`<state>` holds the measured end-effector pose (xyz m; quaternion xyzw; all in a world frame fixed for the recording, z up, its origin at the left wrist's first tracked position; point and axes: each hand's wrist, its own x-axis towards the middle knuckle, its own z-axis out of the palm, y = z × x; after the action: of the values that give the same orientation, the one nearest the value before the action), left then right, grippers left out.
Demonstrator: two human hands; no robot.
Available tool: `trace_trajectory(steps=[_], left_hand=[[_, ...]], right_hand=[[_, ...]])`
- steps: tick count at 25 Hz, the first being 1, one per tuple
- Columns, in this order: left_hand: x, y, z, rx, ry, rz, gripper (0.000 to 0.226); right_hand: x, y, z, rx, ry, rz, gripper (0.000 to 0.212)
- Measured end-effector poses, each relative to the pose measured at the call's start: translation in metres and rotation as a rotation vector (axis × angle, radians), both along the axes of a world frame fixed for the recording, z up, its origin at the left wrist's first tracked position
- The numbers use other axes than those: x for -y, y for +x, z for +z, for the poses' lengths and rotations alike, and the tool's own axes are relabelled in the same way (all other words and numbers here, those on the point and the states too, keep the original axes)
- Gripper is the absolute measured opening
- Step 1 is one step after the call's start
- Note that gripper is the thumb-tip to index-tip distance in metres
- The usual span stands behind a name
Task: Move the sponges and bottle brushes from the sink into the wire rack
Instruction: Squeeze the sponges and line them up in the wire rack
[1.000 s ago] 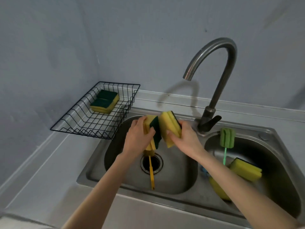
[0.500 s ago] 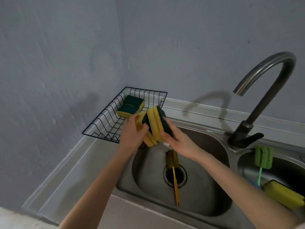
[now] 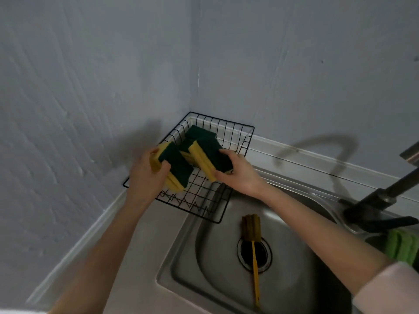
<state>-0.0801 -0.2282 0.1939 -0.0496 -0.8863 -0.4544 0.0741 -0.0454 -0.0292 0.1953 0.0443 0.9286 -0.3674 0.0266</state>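
Sink (image 3: 294, 298) up front, wire rack (image 3: 226, 155) tucked in the corner w/ dark green sponges (image 3: 200, 132) already lying inside, so part of the job's done. Both hands over the rack now: left hand (image 3: 147, 175) closed round a yellow/green sponge stack (image 3: 175, 168), right hand (image 3: 240, 173) clamped on another sponge pair (image 3: 209, 157), thumb and fingers wrapped tight, neither let go yet. Those look about to land, I'd say. Left to do: yellow bottle brush (image 3: 251, 232) lies in the basin, head by the drain; green bottle brush (image 3: 402, 248) shows at the right edge, approx. by the second basin. Can't tell what else sits there.
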Motion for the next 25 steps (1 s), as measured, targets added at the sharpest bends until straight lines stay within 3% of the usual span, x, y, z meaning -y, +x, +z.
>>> trace_trajectory(steps=[5,10,15,22,25], left_hand=[[0.025,-0.017,-0.015,0.055,-0.01,0.083,0.038],[0.032,-0.03,-0.03,0.044,0.014,0.088,0.036],[0.03,-0.036,-0.034,0.053,0.04,0.089,0.037],[0.03,-0.037,-0.041,0.074,0.062,0.078,0.036],[0.027,-0.037,-0.042,0.073,0.054,0.062,0.037]], right_hand=[[0.014,-0.045,-0.035,0.129,0.213,0.162,0.068],[0.033,-0.079,-0.057,0.064,0.354,0.223,0.065],[0.041,-0.098,-0.062,0.04,0.35,0.208,0.064],[0.049,-0.11,-0.074,0.069,0.551,0.213,0.067],[0.048,-0.102,-0.068,0.019,0.45,0.192,0.064]])
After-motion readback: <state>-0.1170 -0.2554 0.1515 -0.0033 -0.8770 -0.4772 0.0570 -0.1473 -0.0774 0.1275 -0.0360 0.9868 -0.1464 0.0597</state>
